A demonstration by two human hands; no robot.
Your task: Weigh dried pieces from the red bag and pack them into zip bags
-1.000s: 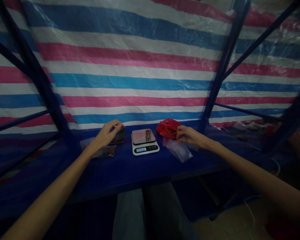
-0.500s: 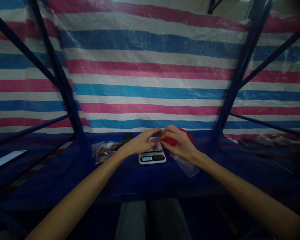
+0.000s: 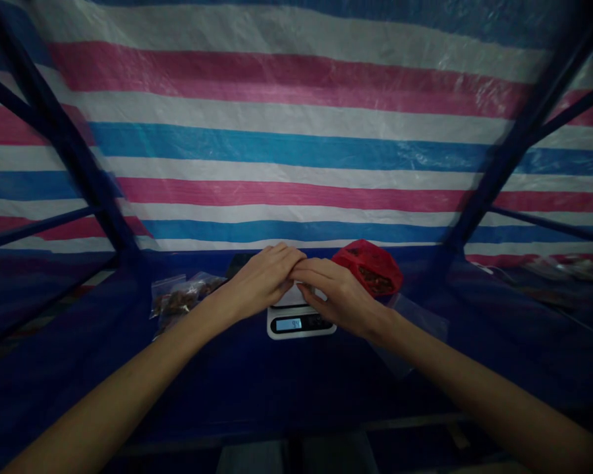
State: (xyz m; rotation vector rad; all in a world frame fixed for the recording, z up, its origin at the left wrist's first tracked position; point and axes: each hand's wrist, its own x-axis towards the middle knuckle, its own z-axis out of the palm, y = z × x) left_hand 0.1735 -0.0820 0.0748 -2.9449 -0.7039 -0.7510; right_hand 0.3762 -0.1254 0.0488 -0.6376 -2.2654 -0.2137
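Observation:
Both hands meet above a small white digital scale [image 3: 301,327] with a lit display. My left hand [image 3: 264,280] reaches in from the left, its fingers bent and closed at the scale's far side. My right hand [image 3: 333,286] comes from the right, thumb and fingers pinched together, its fingertips touching the left hand's. Between them is a small clear plastic bag [image 3: 305,287], mostly covered by the fingers. Just beyond the right hand stands an open red bag [image 3: 370,266] with brown pieces inside. Beneath the right wrist lie flat clear plastic bags [image 3: 420,322].
Several filled clear bags [image 3: 180,303] of brown pieces lie left of the left forearm. A dark box [image 3: 238,263] stands behind the left wrist. Blue metal posts [image 3: 96,191] frame the blue table [image 3: 277,388], with a striped sheet [image 3: 286,148] behind. More packets [image 3: 553,270] lie far right.
The view has tilted down and come closer. My hands have drawn together and lower over the scale, covering the small bag more. The red bag now shows clearly beside the right hand.

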